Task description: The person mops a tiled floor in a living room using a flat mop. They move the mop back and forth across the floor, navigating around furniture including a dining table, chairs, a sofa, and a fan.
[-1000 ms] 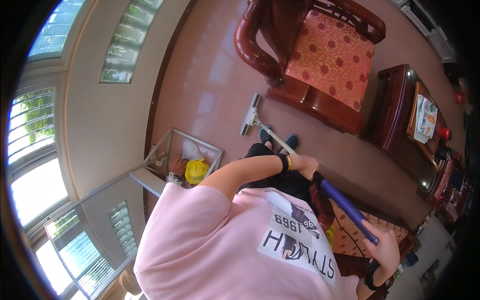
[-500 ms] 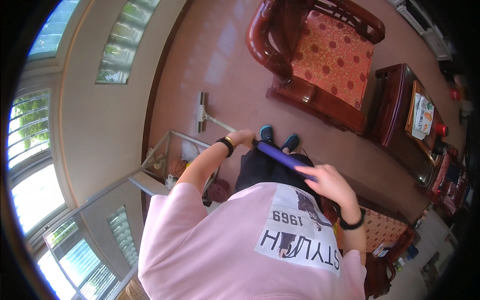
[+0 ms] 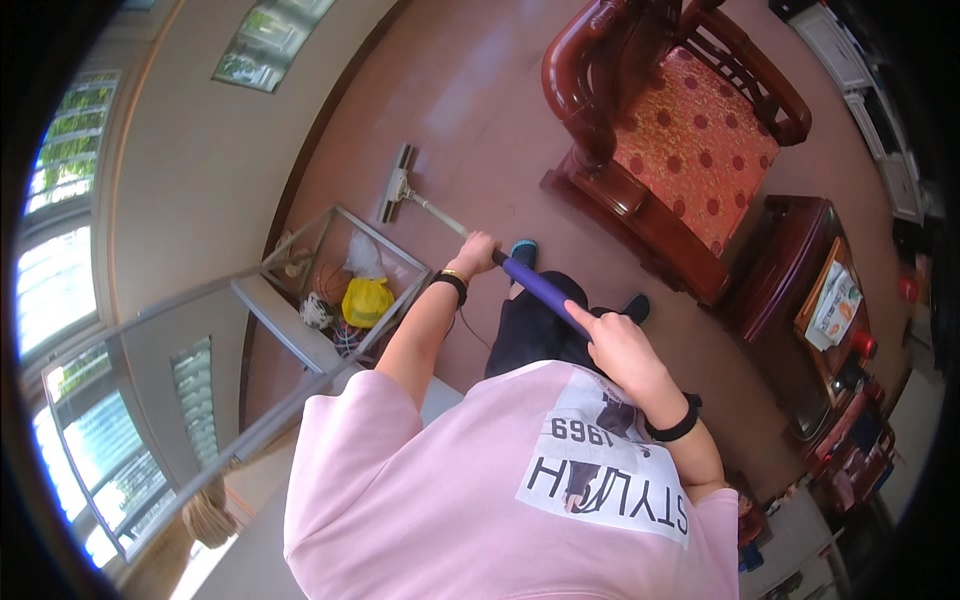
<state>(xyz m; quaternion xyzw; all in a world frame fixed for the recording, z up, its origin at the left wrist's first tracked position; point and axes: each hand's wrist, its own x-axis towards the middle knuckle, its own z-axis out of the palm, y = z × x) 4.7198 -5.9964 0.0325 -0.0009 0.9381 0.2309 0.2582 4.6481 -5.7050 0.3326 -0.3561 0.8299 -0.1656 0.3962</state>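
Note:
A long-handled mop [image 3: 440, 214] slants across the floor in front of me, with a narrow, straight head [image 3: 397, 183] and a pale pole. My left hand [image 3: 478, 253] is closed round the pole just below the dark end of its purple grip [image 3: 540, 285]. Higher up, near my waist, my right hand [image 3: 622, 345] is closed on the purple grip, with the index finger lying along it. The mop head rests on the reddish-brown floor [image 3: 470, 110], left of my feet. My right hand covers the top end of the grip.
A dark red wooden armchair [image 3: 625, 215] with a patterned seat stands ahead right, beside a wooden table [image 3: 790, 270] bearing papers. On my left are a metal-framed rack [image 3: 385, 345], a yellow bag [image 3: 367, 301] and a basketball [image 3: 330, 281]. The wall [image 3: 200, 170] runs behind them.
My feet have moved apart, and my view has turned, showing more of the rack and yellow bag. The mop head has tilted and sits slightly farther forward. Both hands keep hold of the mop.

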